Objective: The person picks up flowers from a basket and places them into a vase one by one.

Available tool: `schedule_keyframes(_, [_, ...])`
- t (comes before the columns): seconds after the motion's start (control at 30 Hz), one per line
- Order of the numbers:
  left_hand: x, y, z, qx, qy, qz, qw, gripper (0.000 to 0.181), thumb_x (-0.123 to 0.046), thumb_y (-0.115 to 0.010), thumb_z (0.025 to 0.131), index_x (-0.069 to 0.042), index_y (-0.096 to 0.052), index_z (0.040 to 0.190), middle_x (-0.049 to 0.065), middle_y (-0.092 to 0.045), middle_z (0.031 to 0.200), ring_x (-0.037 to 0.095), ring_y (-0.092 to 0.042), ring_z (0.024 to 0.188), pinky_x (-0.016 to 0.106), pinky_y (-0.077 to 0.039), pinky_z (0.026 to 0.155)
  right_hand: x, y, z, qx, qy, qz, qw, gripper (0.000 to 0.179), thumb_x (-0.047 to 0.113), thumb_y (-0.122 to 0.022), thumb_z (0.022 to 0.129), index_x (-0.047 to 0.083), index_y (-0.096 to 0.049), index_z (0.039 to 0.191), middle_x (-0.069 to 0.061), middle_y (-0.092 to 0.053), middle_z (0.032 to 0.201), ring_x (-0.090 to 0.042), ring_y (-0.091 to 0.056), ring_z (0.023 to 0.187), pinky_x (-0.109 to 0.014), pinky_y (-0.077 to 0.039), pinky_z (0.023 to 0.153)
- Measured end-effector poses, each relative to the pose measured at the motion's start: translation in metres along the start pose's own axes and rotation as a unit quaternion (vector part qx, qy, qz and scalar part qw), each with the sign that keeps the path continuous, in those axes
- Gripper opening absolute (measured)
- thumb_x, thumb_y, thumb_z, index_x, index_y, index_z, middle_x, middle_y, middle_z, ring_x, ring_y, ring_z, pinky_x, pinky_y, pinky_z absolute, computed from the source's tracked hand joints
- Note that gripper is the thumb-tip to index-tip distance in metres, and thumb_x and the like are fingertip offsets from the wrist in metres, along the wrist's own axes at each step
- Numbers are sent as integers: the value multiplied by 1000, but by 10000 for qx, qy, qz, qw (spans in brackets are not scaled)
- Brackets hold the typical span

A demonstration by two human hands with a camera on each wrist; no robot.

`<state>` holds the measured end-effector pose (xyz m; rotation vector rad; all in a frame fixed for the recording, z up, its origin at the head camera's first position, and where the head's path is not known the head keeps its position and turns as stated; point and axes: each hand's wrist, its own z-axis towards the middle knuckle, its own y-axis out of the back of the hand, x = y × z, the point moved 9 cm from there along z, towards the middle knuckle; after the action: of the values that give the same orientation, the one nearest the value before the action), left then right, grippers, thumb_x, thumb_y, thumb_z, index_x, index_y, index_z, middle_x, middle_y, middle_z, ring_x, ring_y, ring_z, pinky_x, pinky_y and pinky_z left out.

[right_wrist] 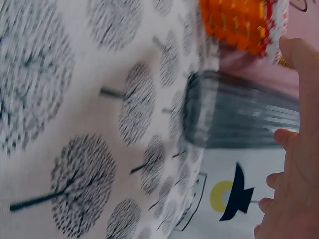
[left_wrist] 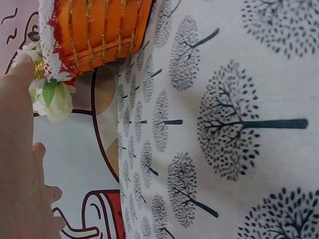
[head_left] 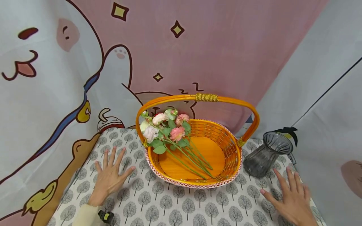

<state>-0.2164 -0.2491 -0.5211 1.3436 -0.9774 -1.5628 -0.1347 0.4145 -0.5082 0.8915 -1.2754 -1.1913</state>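
An orange woven basket (head_left: 226, 138) with a tall arched handle (head_left: 237, 102) stands mid-table. Several artificial flowers (head_left: 177, 134), pink, white and pale green, lie in it, blooms at the left rim and green stems (head_left: 195, 158) slanting to the lower right. My left hand (head_left: 110, 175) is spread with straight fingers to the left of the basket, holding nothing. To the right stands a grey ribbed glass vase (head_left: 261, 158) with a flared mouth. My right hand (head_left: 292, 197), fingers apart and holding nothing, is nearer to me than the vase; in the right wrist view its fingertips overlap the vase (right_wrist: 239, 109).
A white tablecloth (head_left: 167, 204) printed with grey trees covers the table. Behind it hangs a pink and white cartoon curtain (head_left: 226, 56), close to the basket's back. Pale fabric (head_left: 333, 125) hangs along the right side, just beyond the vase.
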Motion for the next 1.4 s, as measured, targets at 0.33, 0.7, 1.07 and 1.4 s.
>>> schedule_keyframes(0.33, [-8,13,6,-162,-113,-507,9985,86,-61,-54,100,-35,-5,166,10,3,174,47,7,158,90,-2,110,52,20,-5,-39,592,785,9951,96,51,-76,90,24,-22,165,-18,2,173,-54,2,156,-92,-19,94])
schedule_keyframes(0.7, [-23,22,19,-342,-315,-1300,9904,81,-50,-56,103,-34,-7,166,15,-5,174,52,-4,156,85,-13,114,94,33,1,-55,1129,1858,9761,94,30,-84,87,30,-28,163,-16,-11,172,-57,-14,152,-92,-22,96])
schedule_keyframes(1.07, [-36,41,24,-748,-539,-1949,9765,77,-35,-59,105,-32,-14,166,19,-14,171,54,-17,152,88,-21,108,119,38,17,60,1305,2084,9693,87,36,-81,90,33,-31,161,-8,-16,172,-54,-22,150,-88,-30,94])
schedule_keyframes(1.4, [-44,55,32,-989,-787,-2296,9650,75,-30,-61,105,-35,-17,165,14,-20,171,48,-22,154,82,-23,115,132,34,25,107,1430,2185,9652,85,35,-80,90,32,-33,161,-12,-27,169,-53,-28,148,-89,-30,97])
